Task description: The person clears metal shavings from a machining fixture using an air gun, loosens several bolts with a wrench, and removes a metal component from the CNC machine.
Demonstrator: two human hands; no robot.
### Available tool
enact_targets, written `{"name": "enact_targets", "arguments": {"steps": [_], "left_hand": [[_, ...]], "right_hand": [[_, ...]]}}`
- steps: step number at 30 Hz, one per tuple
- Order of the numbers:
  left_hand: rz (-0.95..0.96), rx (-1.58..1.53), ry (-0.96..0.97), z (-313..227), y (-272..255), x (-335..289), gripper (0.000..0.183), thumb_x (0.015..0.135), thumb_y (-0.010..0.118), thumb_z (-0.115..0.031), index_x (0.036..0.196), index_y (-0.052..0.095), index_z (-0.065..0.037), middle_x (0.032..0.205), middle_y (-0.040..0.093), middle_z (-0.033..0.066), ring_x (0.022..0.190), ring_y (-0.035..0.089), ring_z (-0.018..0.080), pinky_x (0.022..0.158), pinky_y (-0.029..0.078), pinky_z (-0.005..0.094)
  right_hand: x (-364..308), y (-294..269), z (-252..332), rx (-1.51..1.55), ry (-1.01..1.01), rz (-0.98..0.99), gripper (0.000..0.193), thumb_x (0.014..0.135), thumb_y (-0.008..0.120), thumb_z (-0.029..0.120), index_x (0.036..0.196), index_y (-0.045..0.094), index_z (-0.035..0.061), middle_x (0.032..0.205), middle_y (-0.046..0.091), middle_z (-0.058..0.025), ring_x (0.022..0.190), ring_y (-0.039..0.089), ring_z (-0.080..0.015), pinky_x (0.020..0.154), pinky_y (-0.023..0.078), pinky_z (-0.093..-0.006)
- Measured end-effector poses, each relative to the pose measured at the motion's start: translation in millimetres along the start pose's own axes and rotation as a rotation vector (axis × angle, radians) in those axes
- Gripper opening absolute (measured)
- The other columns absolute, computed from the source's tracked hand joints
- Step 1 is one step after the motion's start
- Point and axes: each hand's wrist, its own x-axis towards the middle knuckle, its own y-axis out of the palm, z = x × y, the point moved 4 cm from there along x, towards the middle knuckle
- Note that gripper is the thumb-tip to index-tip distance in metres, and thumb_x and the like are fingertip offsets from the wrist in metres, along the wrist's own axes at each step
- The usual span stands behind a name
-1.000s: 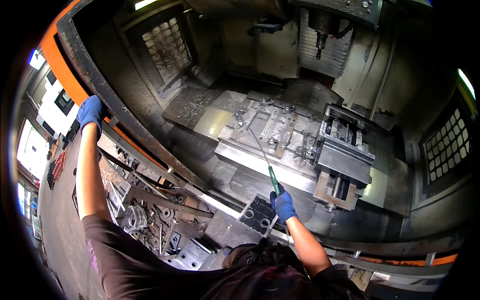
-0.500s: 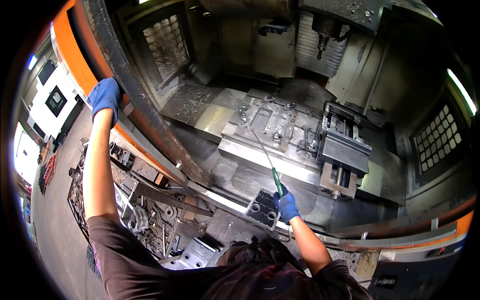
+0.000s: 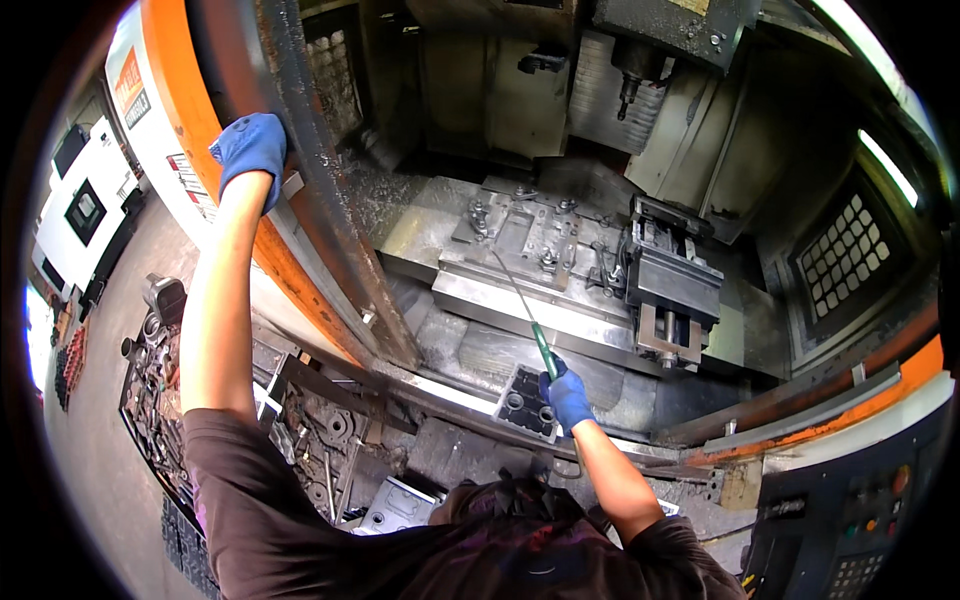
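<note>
My left hand (image 3: pixel 252 158), in a blue glove, is closed around the edge of the orange-trimmed machine door (image 3: pixel 196 110) at the upper left. A blue glove also covers my right hand (image 3: pixel 568 395), which is wrapped around a green air blow gun (image 3: pixel 543 346) with a long thin nozzle. The nozzle's tip is over the near side of the steel fixture plate (image 3: pixel 480 258), on the machine bed. Clamps and bolts stand on that plate. Directly below my right hand sits a dark block with round holes (image 3: pixel 520 408), on the machine's front ledge.
Right of the plate is a machine vise (image 3: pixel 672 290); a spindle (image 3: pixel 628 90) hangs above at the back. A cart piled with metal parts (image 3: pixel 335 425) stands at the lower left. A control panel (image 3: pixel 860 530) is at the lower right.
The door and my left hand have shifted right, and the door covers more of the chamber's left window. My right hand keeps hold of the air blow gun. The view has turned slightly.
</note>
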Motion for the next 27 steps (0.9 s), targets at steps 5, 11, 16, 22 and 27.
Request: {"name": "enact_targets", "arguments": {"steps": [5,11,16,22,27], "left_hand": [[-0.095,0.031,0.020,4,8,8,0.012,0.073,0.062,-0.010,0.079,0.072,-0.005,0.086,0.067,0.0199,0.082,0.066,0.0354,0.064,0.049,0.0433],[0.016,0.038,0.045,-4,2,3,0.027,0.085,0.046,-0.009,0.092,0.070,0.001,0.094,0.067,0.0217,0.087,0.067,0.0344,0.069,0.051,0.0432],[-0.088,-0.074,-0.026,8,15,11,0.018,0.074,0.057,-0.014,0.079,0.070,-0.003,0.087,0.066,0.0221,0.084,0.065,0.0386,0.069,0.048,0.0439],[-0.080,-0.090,-0.028,4,7,3,0.019,0.074,0.056,-0.017,0.074,0.070,-0.004,0.083,0.065,0.0237,0.084,0.064,0.0391,0.069,0.047,0.0438],[-0.052,-0.006,0.017,2,5,0,0.018,0.074,0.057,-0.017,0.075,0.070,-0.004,0.084,0.065,0.0235,0.083,0.064,0.0392,0.068,0.047,0.0440]], "right_hand": [[-2,1,9,0.114,-0.015,-0.067,0.046,0.081,0.063,0.022,0.125,0.054,0.0143,0.093,0.064,-0.0225,0.083,0.061,-0.0416,0.070,0.050,-0.0434],[-23,-4,-6,0.168,0.044,-0.030,0.046,0.082,0.062,0.019,0.127,0.052,0.0140,0.088,0.063,-0.0220,0.075,0.061,-0.0406,0.066,0.049,-0.0415],[-49,0,-47,0.088,0.043,-0.003,0.047,0.081,0.062,0.019,0.127,0.052,0.0144,0.092,0.063,-0.0230,0.082,0.061,-0.0430,0.068,0.050,-0.0442],[-61,-1,-51,0.143,-0.080,-0.126,0.047,0.081,0.062,0.018,0.126,0.053,0.0113,0.094,0.063,-0.0241,0.087,0.061,-0.0422,0.071,0.051,-0.0413],[-77,-12,-34,0.103,-0.017,-0.108,0.044,0.081,0.064,0.018,0.123,0.056,0.0095,0.085,0.064,-0.0213,0.077,0.063,-0.0401,0.065,0.050,-0.0395]]}}
